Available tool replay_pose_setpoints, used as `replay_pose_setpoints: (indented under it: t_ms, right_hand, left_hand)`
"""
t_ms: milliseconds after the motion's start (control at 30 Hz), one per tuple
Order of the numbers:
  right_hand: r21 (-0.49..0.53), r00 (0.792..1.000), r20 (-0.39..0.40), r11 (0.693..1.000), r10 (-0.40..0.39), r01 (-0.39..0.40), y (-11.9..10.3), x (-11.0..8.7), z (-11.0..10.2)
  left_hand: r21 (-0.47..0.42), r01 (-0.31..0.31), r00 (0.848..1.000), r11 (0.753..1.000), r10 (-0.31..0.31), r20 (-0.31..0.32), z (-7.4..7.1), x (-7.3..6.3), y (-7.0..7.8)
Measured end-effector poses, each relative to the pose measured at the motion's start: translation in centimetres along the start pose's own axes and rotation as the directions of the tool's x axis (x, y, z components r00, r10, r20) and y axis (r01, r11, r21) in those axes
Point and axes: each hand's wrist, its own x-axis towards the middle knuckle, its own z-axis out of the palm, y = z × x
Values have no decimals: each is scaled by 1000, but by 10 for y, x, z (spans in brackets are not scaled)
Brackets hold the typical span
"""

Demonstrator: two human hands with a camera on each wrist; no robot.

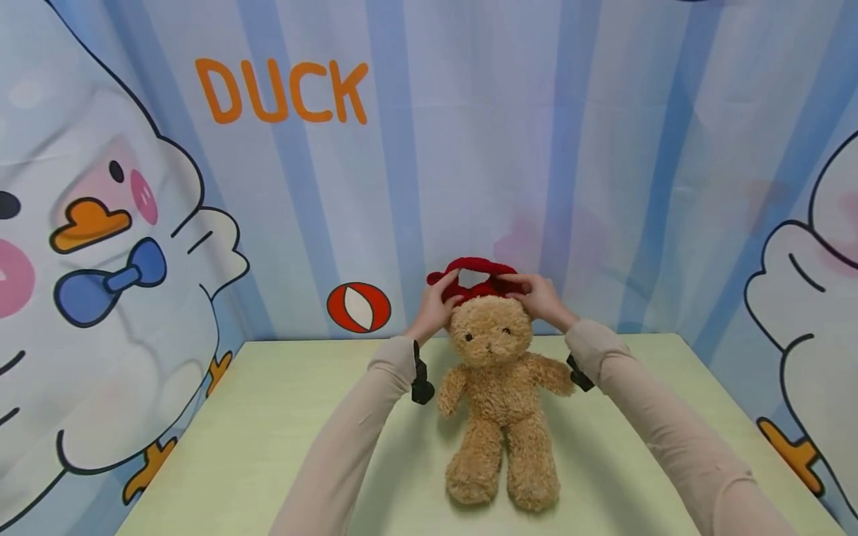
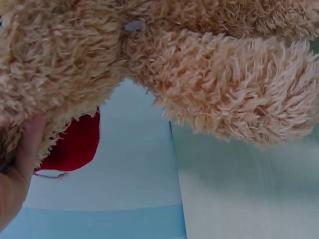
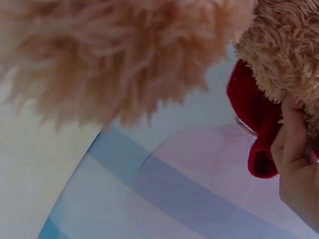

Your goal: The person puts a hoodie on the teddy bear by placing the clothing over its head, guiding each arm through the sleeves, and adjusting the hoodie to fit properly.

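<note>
A light-brown teddy bear [image 1: 499, 387] faces me on the table, upright, arms spread and legs toward the front. On top of its head is a red cloth hat [image 1: 477, 263] with a gap through its middle, the wall showing through. My left hand [image 1: 437, 304] pinches the hat's left edge; my right hand [image 1: 541, 299] pinches its right edge. In the left wrist view, the thumb of the left hand [image 2: 14, 186] presses into the head fur, red cloth [image 2: 77, 144] behind. The right wrist view has the right hand [image 3: 299, 164] beside red cloth [image 3: 254, 99] under the fur.
The pale green-yellow table [image 1: 281, 417] meets a blue striped cloth backdrop [image 1: 469, 149] right behind the bear. Printed ducks [image 1: 121, 298] and orange lettering decorate the backdrop. Dark wrist straps [image 1: 421, 380] hang near the bear's arms.
</note>
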Motion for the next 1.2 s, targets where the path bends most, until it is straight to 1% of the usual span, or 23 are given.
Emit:
replay_pose_setpoints:
  t_ms: [33, 67, 100, 133, 167, 233, 267, 300, 333, 367, 400, 467, 500, 567, 633, 733, 800, 900, 1000, 1067, 1100, 1133, 1200]
  right_hand:
    - [34, 1000, 12, 999, 16, -17, 1, 0, -1]
    - [68, 999, 31, 997, 36, -38, 2, -1, -2]
    - [95, 997, 56, 993, 57, -62, 3, -1, -4]
    - [121, 993, 92, 989, 71, -82, 3, -2, -6]
    - [134, 987, 131, 985, 88, -106, 4, -2, -8]
    - [161, 970, 212, 974, 123, -158, 4, -3, -12]
    - [165, 959, 250, 970, 135, -180, 4, -3, -14]
    - [168, 948, 285, 966, 141, -195, 4, -3, -16]
    - [165, 938, 315, 965, 143, -202, 4, -3, -18]
    - [166, 929, 338, 962, 150, -216, 3, -3, -19]
    - [166, 922, 357, 961, 149, -219, 3, -3, -20]
    - [169, 914, 372, 957, 161, -237, 2, -3, -22]
    - [172, 914, 370, 954, 166, -244, 2, -3, -22]
    - [181, 918, 354, 950, 178, -254, 2, -3, -22]
    - [193, 925, 329, 945, 191, -265, 2, -3, -21]
    - [211, 934, 300, 941, 195, -264, 3, -4, -19]
    - [223, 942, 276, 941, 191, -256, 2, -6, -17]
    - [227, 962, 224, 951, 158, -209, 4, -10, -14]
    - [237, 979, 174, 961, 102, -142, 8, -16, -12]
    - [252, 987, 144, 962, 73, -108, 13, -20, -9]
    - [261, 989, 132, 960, 68, -100, 15, -22, -8]
    - [256, 991, 121, 963, 58, -88, 18, -24, -6]
    - [241, 993, 106, 968, 44, -68, 23, -29, -2]
  left_hand:
    - [-29, 9, 1000, 1000, -9, 11, -2, -1, -1]
    - [-60, 10, 1000, 998, -9, 27, 3, 3, -17]
    - [-90, 20, 999, 996, -15, 51, 4, 5, -26]
    - [-112, 1, 997, 994, 8, 74, 8, 10, -43]
    - [-138, 21, 994, 990, -5, 113, 8, 12, -50]
    - [-190, 69, 982, 979, -33, 188, 7, 12, -54]
    - [-206, 109, 972, 973, -60, 227, 8, 15, -57]
    - [-218, 176, 957, 960, -114, 268, 3, 11, -43]
    - [-231, 221, 942, 947, -147, 300, -1, 8, -34]
    - [-233, 296, 919, 926, -210, 333, -7, 3, -16]
    - [-239, 335, 904, 911, -239, 355, -11, 0, -5]
    - [-240, 389, 875, 889, -275, 398, -18, -5, 12]
    - [-248, 415, 863, 875, -293, 411, -22, -7, 19]
    - [-244, 450, 842, 859, -317, 437, -26, -9, 30]
    - [-254, 472, 831, 844, -330, 447, -27, -9, 32]
    - [-315, 487, 836, 814, -332, 436, -25, -9, 29]
    - [-364, 480, 853, 799, -327, 407, -21, -10, 21]
    - [-417, 438, 885, 796, -302, 354, -14, -12, 6]
    - [-446, 379, 917, 811, -267, 295, -6, -16, -7]
    - [-471, 328, 939, 819, -227, 260, -1, -20, -12]
    - [-479, 305, 946, 823, -206, 249, 0, -24, -11]
    - [-477, 277, 954, 834, -179, 240, 0, -28, -8]
    - [-434, 232, 961, 871, -137, 238, 0, -36, -3]
